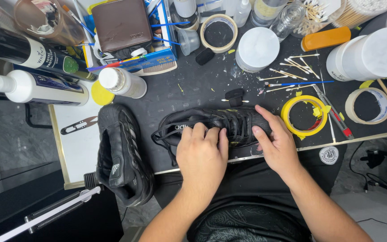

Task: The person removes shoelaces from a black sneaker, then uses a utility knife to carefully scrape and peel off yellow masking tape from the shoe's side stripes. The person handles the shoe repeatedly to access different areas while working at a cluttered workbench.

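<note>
Head view: black shoe (229,122) lengthwise left-right.

Both hands press on a black lace-up leather sneaker (220,125) lying at the near table edge: left hand (202,154) flat over its opening, right hand (276,143) on the toe. A second black sneaker (122,154) sits left; a yellow tape roll (287,117) lies right.
</note>
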